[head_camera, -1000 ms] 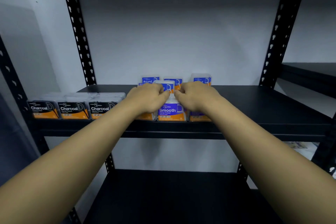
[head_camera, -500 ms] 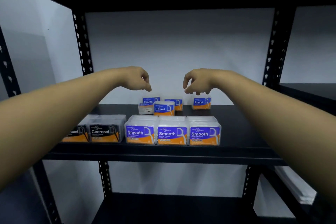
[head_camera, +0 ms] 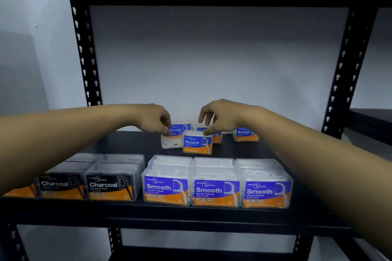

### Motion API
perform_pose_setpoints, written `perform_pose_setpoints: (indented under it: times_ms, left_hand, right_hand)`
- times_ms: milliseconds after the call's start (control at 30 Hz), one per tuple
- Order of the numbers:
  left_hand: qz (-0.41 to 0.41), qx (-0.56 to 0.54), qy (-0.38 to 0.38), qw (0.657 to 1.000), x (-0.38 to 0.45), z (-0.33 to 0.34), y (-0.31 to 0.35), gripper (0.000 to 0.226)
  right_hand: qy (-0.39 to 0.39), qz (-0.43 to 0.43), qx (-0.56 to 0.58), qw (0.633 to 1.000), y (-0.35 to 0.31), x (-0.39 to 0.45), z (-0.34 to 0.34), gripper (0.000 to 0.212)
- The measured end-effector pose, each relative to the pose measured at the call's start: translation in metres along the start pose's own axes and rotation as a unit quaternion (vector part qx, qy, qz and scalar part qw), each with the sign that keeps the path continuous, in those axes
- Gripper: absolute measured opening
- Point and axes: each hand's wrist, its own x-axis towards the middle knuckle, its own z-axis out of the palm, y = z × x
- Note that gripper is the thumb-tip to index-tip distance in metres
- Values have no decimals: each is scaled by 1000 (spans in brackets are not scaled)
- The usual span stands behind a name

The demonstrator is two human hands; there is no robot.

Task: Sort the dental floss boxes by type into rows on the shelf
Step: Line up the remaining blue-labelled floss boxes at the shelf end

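On the black shelf (head_camera: 297,150), Charcoal boxes (head_camera: 108,184) line the front left and three Smooth boxes (head_camera: 215,190) stand in a row at the front centre. Several small Round boxes sit loosely at the back. My left hand (head_camera: 152,119) reaches down with curled fingers and pinches the left edge of the rear left Round box (head_camera: 180,128), which lies on a clear box turned sideways (head_camera: 169,143). My right hand (head_camera: 220,117) hovers with loosely spread fingers, one fingertip touching the top back edge of the front Round box (head_camera: 197,144).
Two more Round boxes stand behind, one (head_camera: 217,136) partly hidden by my right hand and one (head_camera: 246,133) further right. Black perforated uprights (head_camera: 84,59) frame the bay. A white wall closes the back. Bare shelf lies right of the Smooth row.
Both hands left the Smooth row, lifted, then came down further back onto the Round boxes. The view moved closer to the shelf.
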Motion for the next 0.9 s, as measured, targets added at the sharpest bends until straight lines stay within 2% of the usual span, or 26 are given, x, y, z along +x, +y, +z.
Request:
perform_pose_setpoints:
  times_ms: [167, 333, 433, 567, 733, 900]
  left_hand:
    - [8, -23, -23, 999, 21, 13, -14, 44]
    - [1, -65, -47, 997, 37, 22, -23, 30]
    - [-7, -69, -27, 997, 48, 26, -28, 27]
    - [-21, -74, -12, 997, 56, 36, -29, 31]
    - [-62, -116, -47, 990, 58, 31, -36, 48]
    - [-38, -83, -39, 995, 52, 30, -30, 57]
  right_hand:
    - [-17, -26, -19, 999, -6, 17, 16, 54]
    - [-52, -31, -56, 997, -6, 29, 22, 58]
    - [-62, -39, -51, 996, -3, 30, 18, 56]
    - [-96, -41, -63, 993, 1, 26, 10, 53]
    - [-152, -30, -66, 986, 3, 24, 1, 50]
    - [-173, -45, -27, 984, -3, 28, 9, 42]
